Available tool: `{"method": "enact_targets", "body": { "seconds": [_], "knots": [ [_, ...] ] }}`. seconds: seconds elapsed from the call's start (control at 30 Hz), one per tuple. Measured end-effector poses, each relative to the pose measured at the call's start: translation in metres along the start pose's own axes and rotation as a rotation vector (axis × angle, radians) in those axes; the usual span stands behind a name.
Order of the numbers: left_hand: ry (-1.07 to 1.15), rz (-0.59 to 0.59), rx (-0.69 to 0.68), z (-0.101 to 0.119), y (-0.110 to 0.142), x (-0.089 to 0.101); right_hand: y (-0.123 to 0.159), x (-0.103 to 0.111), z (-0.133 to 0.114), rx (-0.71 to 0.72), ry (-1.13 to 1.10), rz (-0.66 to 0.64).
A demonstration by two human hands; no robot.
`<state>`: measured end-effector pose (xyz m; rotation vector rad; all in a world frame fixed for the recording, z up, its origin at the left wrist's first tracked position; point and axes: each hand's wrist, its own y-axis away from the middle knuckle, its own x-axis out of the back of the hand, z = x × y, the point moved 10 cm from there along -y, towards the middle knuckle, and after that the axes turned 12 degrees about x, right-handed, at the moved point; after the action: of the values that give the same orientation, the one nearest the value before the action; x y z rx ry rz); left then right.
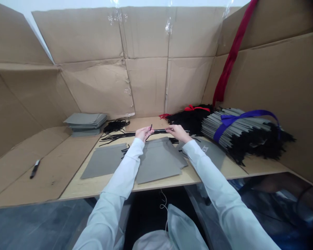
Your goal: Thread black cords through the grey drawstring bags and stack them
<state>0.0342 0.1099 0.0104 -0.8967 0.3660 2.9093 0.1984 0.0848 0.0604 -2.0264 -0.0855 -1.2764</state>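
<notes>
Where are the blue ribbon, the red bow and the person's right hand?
Blue ribbon point(228, 120), head view, on the knot atop the grey bundle.
Red bow point(190, 108), head view, on its knot above the black cords.
Right hand point(178, 133), head view, on the back of the hand.

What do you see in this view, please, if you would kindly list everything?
Grey sheet pile: one, grey, far left of the wooden table.
Sheet bundle: one, grey, right, tied with blue ribbon.
Cord bundle: one, black, behind the hands, tied with red ribbon.
Loose cords: several, black, left of the hands.
Flat sheets: at least three, grey, before the hands.
Pen-shaped tool: one, black, left of the table.
Cloth strip: one, red, hanging at right.
Cardboard walls: several, brown, around the table.
Left hand: one, pinching a black cord.
Right hand: one, on the same cord.
</notes>
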Motion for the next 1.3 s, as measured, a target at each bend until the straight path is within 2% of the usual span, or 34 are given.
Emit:
{"method": "enact_targets", "body": {
  "seconds": [0.1,0.2,0.27,0.37,0.47,0.57,0.73,0.83,1.03,1.3],
  "knots": [
    [0.006,-0.065,-0.017,-0.003,0.001,-0.006,-0.013,-0.01,-0.036,0.144,-0.028,0.014],
    [-0.042,-0.146,-0.029,-0.004,0.005,-0.012,-0.021,-0.018,-0.054,0.18,0.015,0.028],
    [-0.052,-0.131,-0.048,-0.002,0.006,-0.008,-0.022,-0.019,-0.054,0.164,0.075,0.054],
    [-0.033,-0.049,-0.082,0.004,0.005,0.004,-0.017,-0.013,-0.042,0.114,0.162,0.13],
    [-0.038,0.025,-0.072,0.004,0.001,0.012,-0.008,-0.002,-0.029,0.048,0.214,0.237],
    [-0.065,0.056,-0.039,0.0,-0.001,0.014,-0.003,0.004,-0.031,0.056,0.219,0.293],
    [-0.126,-0.03,0.013,-0.01,0.002,0.007,0.0,0.003,-0.053,0.128,0.25,0.319],
    [-0.151,-0.037,0.026,-0.011,0.004,0.009,0.003,0.006,-0.058,0.13,0.268,0.365],
    [-0.136,-0.008,0.026,-0.01,0.006,0.014,0.005,0.003,-0.057,0.161,0.238,0.355],
    [-0.051,-0.107,-0.077,-0.003,0.005,0.007,0.004,-0.005,-0.045,0.079,0.177,0.291]
  ]
}}
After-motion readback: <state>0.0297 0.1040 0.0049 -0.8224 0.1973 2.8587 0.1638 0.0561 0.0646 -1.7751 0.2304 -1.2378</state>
